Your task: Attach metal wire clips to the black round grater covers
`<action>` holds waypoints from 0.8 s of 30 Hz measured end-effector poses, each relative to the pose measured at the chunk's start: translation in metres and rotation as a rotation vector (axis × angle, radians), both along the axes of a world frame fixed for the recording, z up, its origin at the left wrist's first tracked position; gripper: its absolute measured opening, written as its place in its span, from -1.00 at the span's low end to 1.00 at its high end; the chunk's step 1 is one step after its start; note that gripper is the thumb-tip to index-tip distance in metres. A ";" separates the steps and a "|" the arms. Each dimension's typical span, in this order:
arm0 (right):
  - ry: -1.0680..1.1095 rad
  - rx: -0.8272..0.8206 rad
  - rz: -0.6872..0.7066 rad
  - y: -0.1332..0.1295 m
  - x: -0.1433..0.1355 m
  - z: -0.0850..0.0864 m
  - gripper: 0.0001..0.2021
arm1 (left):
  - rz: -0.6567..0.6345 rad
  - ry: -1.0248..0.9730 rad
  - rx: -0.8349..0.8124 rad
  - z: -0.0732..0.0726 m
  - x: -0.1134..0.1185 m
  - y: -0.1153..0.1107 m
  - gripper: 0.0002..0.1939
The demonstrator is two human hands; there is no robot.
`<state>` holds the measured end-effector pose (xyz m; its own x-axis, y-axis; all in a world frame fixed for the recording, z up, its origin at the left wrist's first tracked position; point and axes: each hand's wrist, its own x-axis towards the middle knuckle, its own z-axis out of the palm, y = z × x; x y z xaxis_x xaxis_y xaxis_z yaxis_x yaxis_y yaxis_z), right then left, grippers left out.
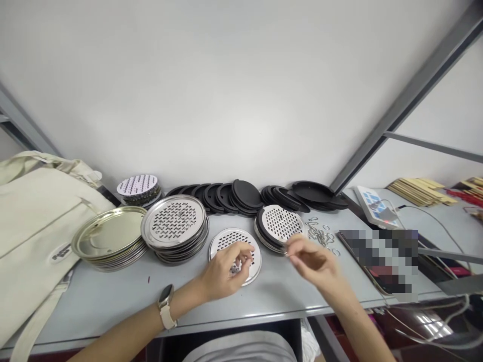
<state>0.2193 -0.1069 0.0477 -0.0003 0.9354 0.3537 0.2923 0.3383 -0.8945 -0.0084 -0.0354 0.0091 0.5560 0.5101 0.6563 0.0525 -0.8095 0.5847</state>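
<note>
Silver and perforated, a round metal disc [225, 241] lies flat toward the front edge of a grey desk [124, 296], under the left hand [226, 271], its fingers loosely curled, thumb apart. The right hand [317, 264] narrows to a pinch beside a stack of silver and black round plates [282, 221]; whether it grips anything cannot be told. Small metal clasps and rings [320, 236] lie rightward, apparently for reach; black round discs [247, 196] line the rear edge, seemingly saving space.

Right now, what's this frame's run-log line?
left hand: half-curled, over metal grater disc | right hand: pinched, contents unclear, beside black-edged grater stack | beyond right hand: loose metal rings
</note>
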 end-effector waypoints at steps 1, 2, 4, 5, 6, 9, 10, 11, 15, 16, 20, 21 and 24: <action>0.042 -0.006 0.087 0.004 -0.015 0.005 -0.93 | -0.012 -0.035 -0.046 -0.001 0.000 -0.001 -0.72; 0.058 -0.034 0.157 0.010 -0.028 0.007 -0.93 | -0.026 -0.075 -0.059 -0.002 -0.001 -0.001 -0.67; 0.109 -0.068 0.228 0.021 -0.047 0.008 -0.92 | -0.043 -0.161 -0.018 -0.005 -0.002 0.001 -0.62; 0.130 -0.071 0.257 0.026 -0.053 0.006 -0.92 | -0.045 -0.196 0.013 -0.006 -0.003 0.003 -0.62; 0.146 -0.079 0.277 0.031 -0.056 0.004 -0.92 | -0.041 -0.219 0.039 -0.007 -0.004 0.006 -0.63; 0.166 -0.090 0.303 0.041 -0.062 -0.001 -0.91 | 0.021 -0.223 0.118 -0.004 -0.007 0.013 -0.70; 0.169 -0.088 0.304 0.044 -0.062 -0.003 -0.91 | 0.049 -0.209 0.149 -0.002 -0.007 0.015 -0.75; 0.172 -0.084 0.303 0.046 -0.063 -0.005 -0.91 | 0.079 -0.195 0.172 0.000 -0.008 0.017 -0.79; 0.193 -0.054 0.291 0.054 -0.063 -0.019 -0.95 | 0.166 -0.160 0.179 0.004 -0.008 0.019 -0.84; 0.200 -0.043 0.288 0.055 -0.063 -0.023 -0.97 | 0.175 -0.151 0.174 0.004 -0.007 0.019 -0.84; 0.216 -0.008 0.265 0.057 -0.060 -0.037 -0.93 | 0.188 -0.128 0.170 0.000 -0.004 0.020 -0.84; 0.207 -0.003 0.259 0.056 -0.059 -0.038 -0.92 | 0.195 -0.125 0.170 -0.001 -0.004 0.020 -0.84; 0.173 -0.005 0.245 0.054 -0.058 -0.040 -0.87 | 0.215 -0.126 0.169 -0.003 -0.003 0.020 -0.82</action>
